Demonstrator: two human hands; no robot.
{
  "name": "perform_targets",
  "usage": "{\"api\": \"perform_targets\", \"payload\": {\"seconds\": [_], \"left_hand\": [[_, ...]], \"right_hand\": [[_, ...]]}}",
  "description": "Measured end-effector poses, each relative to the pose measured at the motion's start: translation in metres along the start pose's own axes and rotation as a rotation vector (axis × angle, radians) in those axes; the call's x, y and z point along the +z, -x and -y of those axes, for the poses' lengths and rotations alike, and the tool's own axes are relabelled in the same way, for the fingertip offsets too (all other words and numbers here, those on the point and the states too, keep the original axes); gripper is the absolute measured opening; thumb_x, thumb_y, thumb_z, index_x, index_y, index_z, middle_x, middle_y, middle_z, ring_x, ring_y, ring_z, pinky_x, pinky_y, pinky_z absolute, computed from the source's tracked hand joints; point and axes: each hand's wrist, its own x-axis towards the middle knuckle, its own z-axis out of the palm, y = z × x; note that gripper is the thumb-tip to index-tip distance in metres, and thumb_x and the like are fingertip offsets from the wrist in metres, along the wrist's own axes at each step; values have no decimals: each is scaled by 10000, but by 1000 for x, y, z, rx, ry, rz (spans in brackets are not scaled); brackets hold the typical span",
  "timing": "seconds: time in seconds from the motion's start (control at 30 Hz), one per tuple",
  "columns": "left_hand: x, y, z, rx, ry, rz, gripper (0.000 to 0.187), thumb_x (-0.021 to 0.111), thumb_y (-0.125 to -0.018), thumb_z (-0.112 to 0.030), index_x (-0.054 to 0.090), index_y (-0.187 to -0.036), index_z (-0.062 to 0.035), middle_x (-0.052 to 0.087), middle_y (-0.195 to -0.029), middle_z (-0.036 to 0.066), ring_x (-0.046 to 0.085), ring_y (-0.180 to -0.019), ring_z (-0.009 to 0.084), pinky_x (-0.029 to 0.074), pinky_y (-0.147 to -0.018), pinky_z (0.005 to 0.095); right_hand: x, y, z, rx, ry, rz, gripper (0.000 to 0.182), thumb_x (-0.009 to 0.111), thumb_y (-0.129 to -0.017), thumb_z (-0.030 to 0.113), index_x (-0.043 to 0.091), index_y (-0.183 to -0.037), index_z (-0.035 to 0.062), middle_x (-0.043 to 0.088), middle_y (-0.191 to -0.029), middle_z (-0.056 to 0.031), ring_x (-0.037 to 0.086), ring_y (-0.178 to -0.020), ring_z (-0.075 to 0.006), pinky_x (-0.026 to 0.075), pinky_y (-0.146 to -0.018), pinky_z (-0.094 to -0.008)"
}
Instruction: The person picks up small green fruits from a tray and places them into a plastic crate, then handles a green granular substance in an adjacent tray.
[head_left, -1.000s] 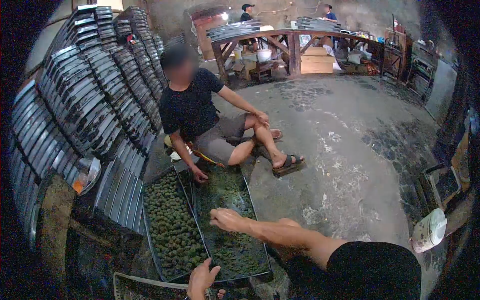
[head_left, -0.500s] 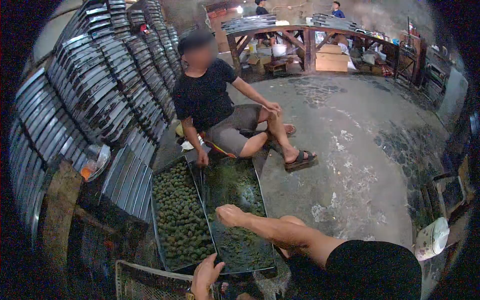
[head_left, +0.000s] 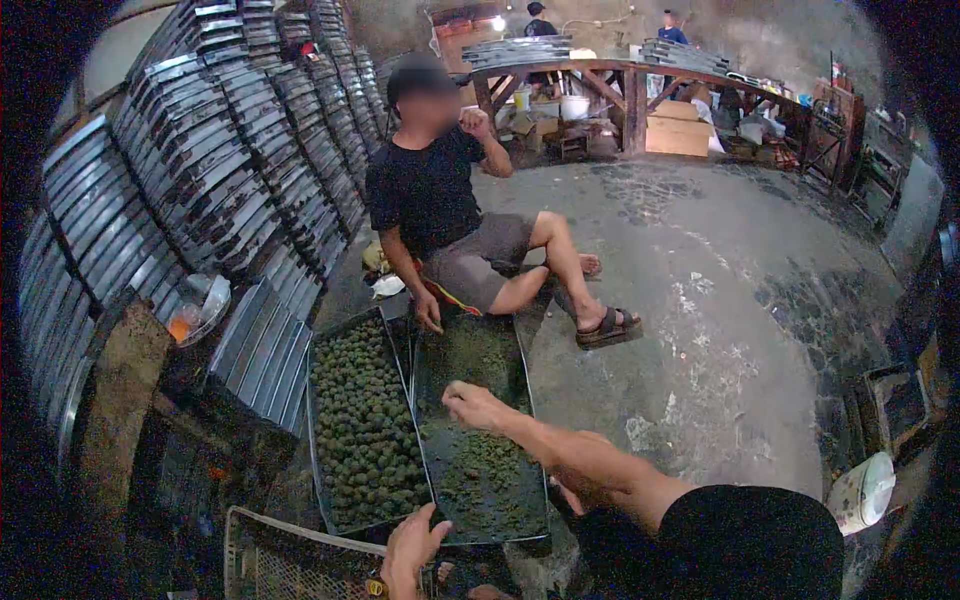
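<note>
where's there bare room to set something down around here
The widest bare patch is the floor between the seated person's sandal and the white bucket. It's crowded in the left tray, packed with green balls, and along the wall of stacked metal trays.

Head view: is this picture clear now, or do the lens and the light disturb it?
Head view: black, speckled corners; the wooden bench bows, likely from wide-lens distortion; the lamp glares white at the back; the metal trays catch pale reflections; the co-worker's face is blurred; the green balls stay distinguishable, their fine texture unclear.
</note>
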Motion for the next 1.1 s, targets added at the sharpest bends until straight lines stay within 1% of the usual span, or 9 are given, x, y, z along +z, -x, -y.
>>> {"api": "perform_targets", "payload": {"seconds": [0.1, 0.2, 0.33, 0.47, 0.57, 0.67, 0.8, 1.03, 1.1], "left_hand": [[5, -8, 2, 12, -11, 7, 573, 567, -870, -388, 452, -1303, -31, 534, -1253, 190, 498, -1160, 350, 408, -957, 423], [2, -9, -4, 13, -22, 24, 578, 556, -871, -407, 453, -1309, -45, 531, -1259, 186, 499, -1159, 351, 408, -958, 424], [9, -20, -1, 47, -43, 33, 595, 541, -868, -445, 451, -1317, -65, 523, -1268, 182, 500, -1155, 354, 406, -961, 427], [3, -23, -14, -9, -51, 105, 608, 539, -868, -455, 442, -1326, -67, 521, -1270, 184, 504, -1151, 353, 408, -959, 429], [4, -22, -16, -35, -11, 134, 608, 537, -870, -451, 437, -1326, -63, 520, -1269, 190, 505, -1150, 353, 410, -956, 434], [2, -20, -21, -63, -30, 147, 601, 538, -869, -445, 445, -1316, -54, 527, -1258, 196, 502, -1152, 358, 413, -954, 434], [-1, -15, -21, 0, -28, 113, 594, 543, -868, -432, 453, -1306, -41, 533, -1253, 189, 495, -1160, 357, 415, -956, 427], [-1, -14, -16, -18, -17, 98, 573, 533, -877, -422, 464, -1300, -43, 523, -1274, 175, 493, -1171, 339, 402, -972, 421], [2, -11, -9, 8, -12, 55, 571, 535, -875, -421, 465, -1302, -49, 523, -1271, 177, 497, -1163, 340, 408, -963, 423]], "right_hand": [[-21, -2, 15, 241, -520, 12, 211, 622, -868, 275, 568, -874, 71, 595, -812, -19, 483, -619, -99, 361, -514, -250], [-24, -11, -2, 292, -661, 46, 250, 614, -869, 321, 574, -818, 80, 600, -813, -27, 473, -595, -108, 345, -489, -276], [-32, -7, 9, 338, -377, -86, 332, 580, -882, 370, 573, -722, 80, 594, -783, -19, 449, -527, -134, 360, -486, -338], [-22, -17, -4, 250, -116, -222, 310, 579, -886, 346, 559, -760, 63, 562, -739, -33, 449, -523, -145, 357, -487, -343], [-25, -8, 2, 313, -746, 51, 230, 581, -898, 261, 524, -999, 63, 559, -752, -60, 488, -558, -150, 397, -485, -288], [-38, -2, 22, 239, -1029, -118, 245, 587, -901, 255, 507, -1052, 79, 572, -776, -63, 509, -588, -127, 417, -486, -258], [-38, -8, 17, 365, -1289, -204, 279, 576, -896, 384, 539, -810, 121, 558, -749, -28, 464, -539, -102, 357, -451, -212], [-17, -11, 10, 425, -975, -132, 382, 587, -865, 459, 562, -695, 117, 540, -665, -40, 484, -551, -135, 336, -454, -270], [-6, -17, 6, 304, -816, -70, 274, 592, -888, 345, 515, -774, 108, 541, -721, -37, 485, -562, -132, 360, -436, -266]]}}
